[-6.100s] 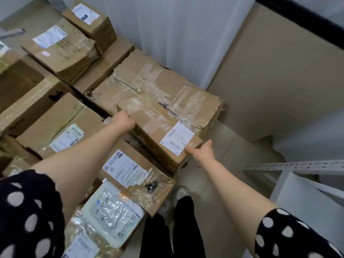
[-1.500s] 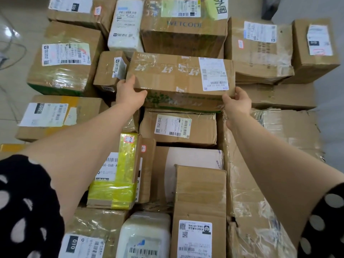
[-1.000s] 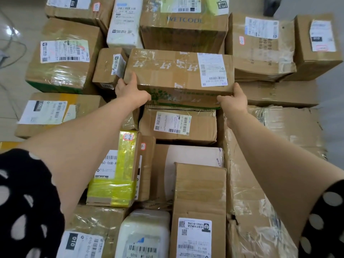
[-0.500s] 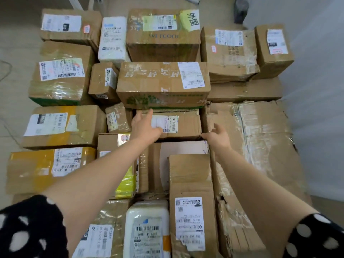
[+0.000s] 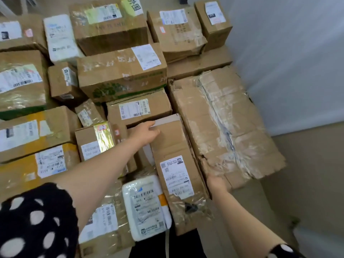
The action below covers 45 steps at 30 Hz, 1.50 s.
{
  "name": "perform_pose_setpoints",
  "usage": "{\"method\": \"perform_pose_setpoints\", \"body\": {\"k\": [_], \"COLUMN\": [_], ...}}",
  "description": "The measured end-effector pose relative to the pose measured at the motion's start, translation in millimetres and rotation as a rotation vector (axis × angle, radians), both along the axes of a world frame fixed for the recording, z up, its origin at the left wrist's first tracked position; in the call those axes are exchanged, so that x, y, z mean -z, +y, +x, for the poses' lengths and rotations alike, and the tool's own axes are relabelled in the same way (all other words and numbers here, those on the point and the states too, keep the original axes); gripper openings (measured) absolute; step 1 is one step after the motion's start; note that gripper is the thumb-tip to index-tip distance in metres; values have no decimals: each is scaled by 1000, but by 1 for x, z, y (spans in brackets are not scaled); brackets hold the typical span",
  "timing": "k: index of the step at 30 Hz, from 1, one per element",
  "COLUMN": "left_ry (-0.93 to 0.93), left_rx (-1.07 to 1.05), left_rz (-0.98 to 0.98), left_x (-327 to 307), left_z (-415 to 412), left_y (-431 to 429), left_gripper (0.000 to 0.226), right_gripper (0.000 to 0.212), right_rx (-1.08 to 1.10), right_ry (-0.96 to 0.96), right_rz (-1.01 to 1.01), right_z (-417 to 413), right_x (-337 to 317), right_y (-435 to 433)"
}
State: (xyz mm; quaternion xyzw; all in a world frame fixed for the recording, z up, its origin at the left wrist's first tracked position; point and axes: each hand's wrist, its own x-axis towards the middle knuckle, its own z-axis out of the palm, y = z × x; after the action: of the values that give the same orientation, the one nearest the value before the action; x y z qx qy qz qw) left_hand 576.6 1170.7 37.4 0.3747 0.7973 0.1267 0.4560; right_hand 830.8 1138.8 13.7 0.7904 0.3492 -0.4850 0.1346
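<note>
Long carton (image 5: 173,144): brown, taped, crumpled, with a white label toward its near end. Its long axis runs away from the person. It lies just left of the crumpled big box (image 5: 225,123). Left grip (image 5: 147,134) curls over its far end. Right grip (image 5: 216,183) is at its right side, fingers hidden, so I cannot tell if it grasps.

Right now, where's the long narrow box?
Head view, right of centre: long narrow box lies between the white parcel and the big crumpled carton, left hand on its far end.

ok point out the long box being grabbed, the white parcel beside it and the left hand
long box (image 5: 173,146), head view, bare cardboard above its label
white parcel (image 5: 147,207), head view, middle of its label
left hand (image 5: 146,134), head view, back of the hand
</note>
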Motion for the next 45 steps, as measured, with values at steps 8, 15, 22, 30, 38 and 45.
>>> {"method": "perform_pose_setpoints", "body": {"k": [8,15,22,30,38,45], "left_ry": [58,4,47,172,279,305], "left_rx": [65,-80,-337,-594,-701,-762], "left_rz": [-18,7,110,169,191,189], "left_x": [6,-6,-24,-22,-13,-5], "left_z": [9,7,-19,-63,-96,-106], "left_y": [5,13,15,14,13,10], "left_gripper": [50,52,36,50,41,42], "right_gripper": [54,59,41,80,50,61], "right_rx": [191,-39,-62,295,257,133], "right_ry": [80,27,-7,268,402,516], "right_rz": [-202,-197,8,268,436,431], "right_z": [22,35,10,-45,-108,-149], "right_x": [11,2,-39,-43,-31,-30], "right_y": [-27,3,81,165,226,253]}}
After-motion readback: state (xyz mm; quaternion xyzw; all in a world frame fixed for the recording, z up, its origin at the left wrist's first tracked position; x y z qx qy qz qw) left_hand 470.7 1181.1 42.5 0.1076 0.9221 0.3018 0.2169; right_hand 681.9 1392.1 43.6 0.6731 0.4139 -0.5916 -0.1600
